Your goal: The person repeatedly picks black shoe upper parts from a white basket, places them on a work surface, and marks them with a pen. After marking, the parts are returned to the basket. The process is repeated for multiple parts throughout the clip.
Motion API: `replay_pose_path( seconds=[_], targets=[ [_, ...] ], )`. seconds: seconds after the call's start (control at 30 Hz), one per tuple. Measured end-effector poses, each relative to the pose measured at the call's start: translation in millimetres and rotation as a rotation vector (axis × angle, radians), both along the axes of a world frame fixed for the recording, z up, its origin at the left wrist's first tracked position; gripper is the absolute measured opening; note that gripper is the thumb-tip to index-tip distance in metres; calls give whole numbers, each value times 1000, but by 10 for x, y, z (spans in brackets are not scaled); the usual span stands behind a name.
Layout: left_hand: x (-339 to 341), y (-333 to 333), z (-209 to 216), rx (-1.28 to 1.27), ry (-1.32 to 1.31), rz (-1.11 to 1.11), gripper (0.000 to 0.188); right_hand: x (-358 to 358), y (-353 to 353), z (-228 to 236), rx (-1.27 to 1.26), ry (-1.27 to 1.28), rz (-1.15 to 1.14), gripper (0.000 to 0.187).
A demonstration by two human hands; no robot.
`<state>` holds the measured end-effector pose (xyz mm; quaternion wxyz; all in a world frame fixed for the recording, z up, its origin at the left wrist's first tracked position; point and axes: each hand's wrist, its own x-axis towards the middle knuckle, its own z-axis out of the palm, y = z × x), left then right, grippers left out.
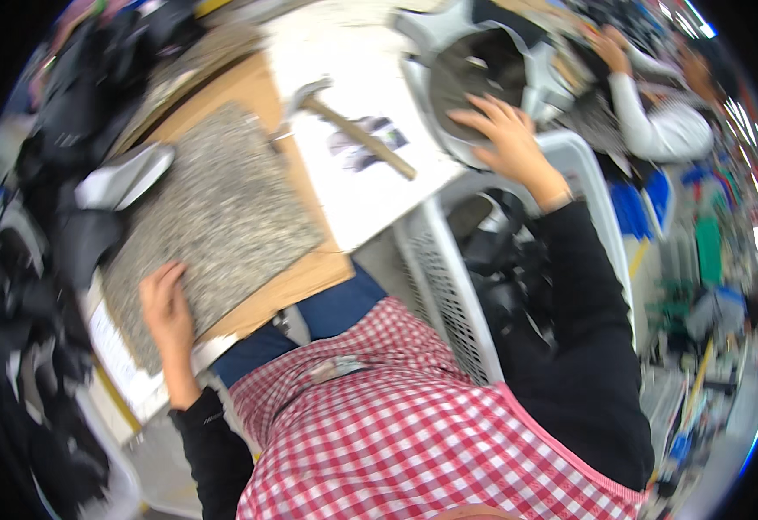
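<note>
My left hand (pixel 167 308) lies on the near left edge of a speckled grey mat (pixel 232 208), fingers loosely stretched, with nothing visible in it. The mat rests on a tan board (pixel 331 282). Farther right, my right hand (pixel 513 143) reaches over a light grey open container (pixel 531 82) with dark flat pieces (pixel 474 74) inside. Its fingers are spread at those pieces; whether they touch is unclear. A hammer (pixel 362 134) with a wooden handle lies between the hands on a white surface, across a printed picture (pixel 353 156).
Below my right arm stands a white plastic basket (pixel 457 277) holding black pieces (pixel 500 260). Black pieces (pixel 76 147) are heaped along the left, near a white curved piece (pixel 128 178). At the far right, a co-worker's white sleeve (pixel 656 126) shows beside dark material.
</note>
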<state>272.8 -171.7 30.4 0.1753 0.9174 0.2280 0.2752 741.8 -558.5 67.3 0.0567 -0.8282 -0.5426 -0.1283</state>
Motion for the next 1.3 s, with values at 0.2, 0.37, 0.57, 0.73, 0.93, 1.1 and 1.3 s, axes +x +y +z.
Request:
replay_pose_path(
  seconds=[0.2, 0.37, 0.57, 0.73, 0.93, 1.1, 1.3],
  targets=[
    [-242, -111, 94, -187, -146, 195, 31, 845, -201, -514, 31, 49, -181, 55],
    [-628, 387, 280, 116, -328, 517, 53, 1683, 363, 24, 35, -316, -646, 56],
    [-784, 1393, 459, -1094, -747, 570, 60, -385, 1753, 8, 327, 222, 295, 59],
    [-185, 1549, 864, -1217, -1024, 267, 32, -1568, 1865, -127, 53, 125, 345, 63],
    [541, 2051, 2388, -627, -1244, -480, 42, -1811, 1573, -61, 106, 321, 167, 54],
    [1297, 3017, 2629, -956, -904, 62, 54, -1853, 1527, -262, 57, 291, 109, 54],
    [-841, 3074, 1798, 633, -68, 745, 44, -1576, 1337, -382, 121, 263, 71, 47]
  ],
)
